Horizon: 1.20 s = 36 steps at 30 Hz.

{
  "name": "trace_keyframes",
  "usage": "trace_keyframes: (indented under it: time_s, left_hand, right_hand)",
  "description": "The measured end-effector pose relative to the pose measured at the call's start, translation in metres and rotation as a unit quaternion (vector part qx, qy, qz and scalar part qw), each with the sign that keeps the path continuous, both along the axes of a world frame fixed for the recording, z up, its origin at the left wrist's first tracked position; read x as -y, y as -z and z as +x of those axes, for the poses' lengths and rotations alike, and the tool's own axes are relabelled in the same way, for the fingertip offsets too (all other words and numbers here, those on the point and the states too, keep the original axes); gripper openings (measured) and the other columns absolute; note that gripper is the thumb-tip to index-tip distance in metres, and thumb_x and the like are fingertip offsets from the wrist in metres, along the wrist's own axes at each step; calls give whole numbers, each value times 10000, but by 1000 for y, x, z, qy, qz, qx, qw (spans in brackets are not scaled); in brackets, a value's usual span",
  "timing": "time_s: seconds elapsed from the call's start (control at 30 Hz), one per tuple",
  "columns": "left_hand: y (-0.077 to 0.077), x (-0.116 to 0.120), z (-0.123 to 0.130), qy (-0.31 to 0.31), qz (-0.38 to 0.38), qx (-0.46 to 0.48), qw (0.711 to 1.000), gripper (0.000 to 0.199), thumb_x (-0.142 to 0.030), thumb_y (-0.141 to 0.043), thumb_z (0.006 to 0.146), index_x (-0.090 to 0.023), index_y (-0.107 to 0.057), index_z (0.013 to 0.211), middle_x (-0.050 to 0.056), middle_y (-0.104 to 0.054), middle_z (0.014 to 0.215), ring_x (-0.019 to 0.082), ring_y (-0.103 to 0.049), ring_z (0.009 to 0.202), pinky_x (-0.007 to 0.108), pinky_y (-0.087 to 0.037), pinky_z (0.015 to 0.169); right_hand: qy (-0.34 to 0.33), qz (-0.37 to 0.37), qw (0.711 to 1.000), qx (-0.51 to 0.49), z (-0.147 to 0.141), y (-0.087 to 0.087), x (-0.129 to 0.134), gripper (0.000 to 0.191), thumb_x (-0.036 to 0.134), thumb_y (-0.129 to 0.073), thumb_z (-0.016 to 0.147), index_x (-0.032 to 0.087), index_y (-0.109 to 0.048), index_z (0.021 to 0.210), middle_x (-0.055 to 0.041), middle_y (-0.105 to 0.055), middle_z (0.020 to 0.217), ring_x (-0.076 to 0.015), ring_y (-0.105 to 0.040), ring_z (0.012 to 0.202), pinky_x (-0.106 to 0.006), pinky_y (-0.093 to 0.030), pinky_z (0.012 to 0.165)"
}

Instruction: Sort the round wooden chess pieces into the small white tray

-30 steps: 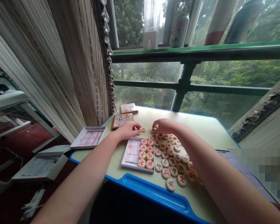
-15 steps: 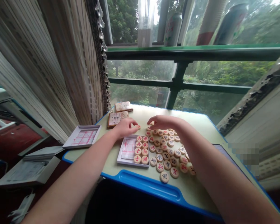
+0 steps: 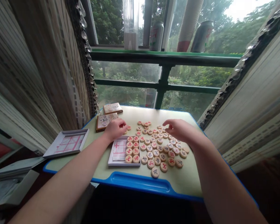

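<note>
Many round wooden xiangqi pieces [image 3: 163,157] with red or dark characters lie spread over the table. A shallow white box [image 3: 110,162] holds two columns of red-marked pieces along its right side; a red-lined sheet shows on its left. Just behind the box, my left hand [image 3: 116,127] has its fingers curled down onto a xiangqi piece [image 3: 125,132], with another piece [image 3: 129,128] beside the fingertips. My right hand [image 3: 178,128] hovers at the back right of the spread, thumb and fingers bent but apart, its fingertips close to a few pieces.
Two small decorated boxes [image 3: 106,119] sit at the back left. A white box lid [image 3: 67,143] lies at the left table edge. In front runs a blue tray groove [image 3: 140,183]. Cans [image 3: 156,35] and stacked paper cups [image 3: 189,26] stand on the window ledge.
My right hand has moved right, away from the pieces at the back middle. My left hand has drawn back and its fingers have curled in. The view has shifted right.
</note>
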<state>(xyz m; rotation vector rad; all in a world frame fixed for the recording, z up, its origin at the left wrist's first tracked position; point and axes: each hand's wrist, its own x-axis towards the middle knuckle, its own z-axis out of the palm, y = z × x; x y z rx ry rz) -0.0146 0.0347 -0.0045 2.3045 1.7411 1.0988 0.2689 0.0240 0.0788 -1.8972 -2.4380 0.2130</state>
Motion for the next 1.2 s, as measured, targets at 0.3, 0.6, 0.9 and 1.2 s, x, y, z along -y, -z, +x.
trace_keyframes:
  time_s: [0.3, 0.6, 0.9, 1.2]
  left_hand:
    - [-2, 2, -4, -63, -37, 41, 997, 370, -403, -476, 777, -179, -561, 495, -17, -525, 421, 121, -476, 485, 241, -362, 530]
    - [-5, 14, 3, -37, -26, 7, 999, 362, -381, -486, 780, -169, -570, 499, -7, -566, 472, 112, -479, 491, 240, -362, 546]
    - [-4, 14, 2, -28, 14, -22, 999, 357, -362, -486, 790, -159, -568, 509, -8, -535, 472, 107, -453, 496, 248, -331, 541]
    - [-5, 15, 1, -19, 34, -54, 998, 367, -348, -481, 810, -156, -574, 512, 3, -551, 489, 105, -457, 491, 254, -321, 534]
  right_hand:
    - [-6, -9, 1000, 15, 0, 22, -11, 287, 221, -527, 764, 234, -719, 976, -61, -700, 1018, -188, -614, 816, -250, -415, 619]
    - [-176, -134, 975, -1, -23, 21, 14, 193, 279, -597, 717, 253, -732, 853, -16, -701, 805, -144, -587, 645, -221, -383, 523]
    - [-115, -95, 988, 41, -18, 22, 4, 203, 349, -625, 740, 242, -729, 878, -31, -707, 842, -157, -596, 682, -241, -383, 572]
    - [17, 14, 1000, 5, 10, 30, -17, 299, 241, -458, 812, 214, -708, 975, -65, -711, 958, -179, -618, 800, -246, -410, 624]
